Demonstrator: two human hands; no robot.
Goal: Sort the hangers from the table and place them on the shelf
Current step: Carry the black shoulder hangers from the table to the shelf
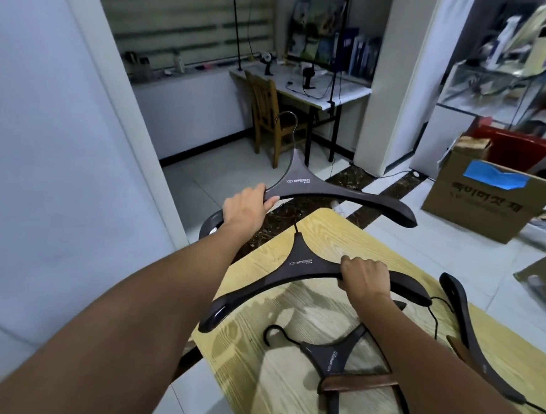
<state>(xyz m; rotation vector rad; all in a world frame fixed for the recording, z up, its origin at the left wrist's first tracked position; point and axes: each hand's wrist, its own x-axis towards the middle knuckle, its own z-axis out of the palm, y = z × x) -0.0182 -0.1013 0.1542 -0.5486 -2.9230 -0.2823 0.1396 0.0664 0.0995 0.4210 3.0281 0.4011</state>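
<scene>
Right hand (365, 279) closed around near dark hanger (296, 267) above table (335, 231), left hand (247, 206) gripping raised hanger (303, 183)

table (286, 400): light wood-grain | on it: dark hanger with wooden bar (335, 358); dark hanger (470, 336) at right edge

Wooden chair (269, 115) tucked at a white desk (326, 90) holding small dark gadgets and cables, striped roller blind (182, 16) behind, open cardboard box (484, 197) with blue tape on the pale tiled floor (425, 251), white pillar (392, 79), cluttered blurred racks at right.
</scene>
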